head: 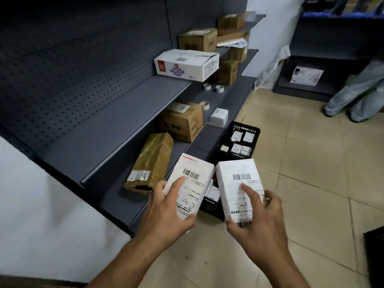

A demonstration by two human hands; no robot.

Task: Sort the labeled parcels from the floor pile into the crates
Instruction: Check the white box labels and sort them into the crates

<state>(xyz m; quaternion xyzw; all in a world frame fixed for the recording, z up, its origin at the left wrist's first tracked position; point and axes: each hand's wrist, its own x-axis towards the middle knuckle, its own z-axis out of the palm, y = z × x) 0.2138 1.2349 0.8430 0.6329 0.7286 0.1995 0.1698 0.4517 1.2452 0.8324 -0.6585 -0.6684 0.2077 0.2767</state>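
I hold two white labeled parcels side by side above the floor. My left hand (166, 213) grips the left parcel (192, 177), index finger lying along its barcode label. My right hand (257, 217) grips the right parcel (236, 175), index finger pointing at its label. A black crate (256, 132) stands on the floor beyond them with several small white parcels inside. Another black crate (212, 206) shows partly under the held parcels, its contents mostly hidden.
Grey shelving (116, 113) runs along the left with brown cardboard boxes (151, 161), a white carton (187, 64) and tape rolls (219, 88). Another person's legs (353, 94) stand at the far right near a dark rack. A black object (376, 254) sits at the right edge.
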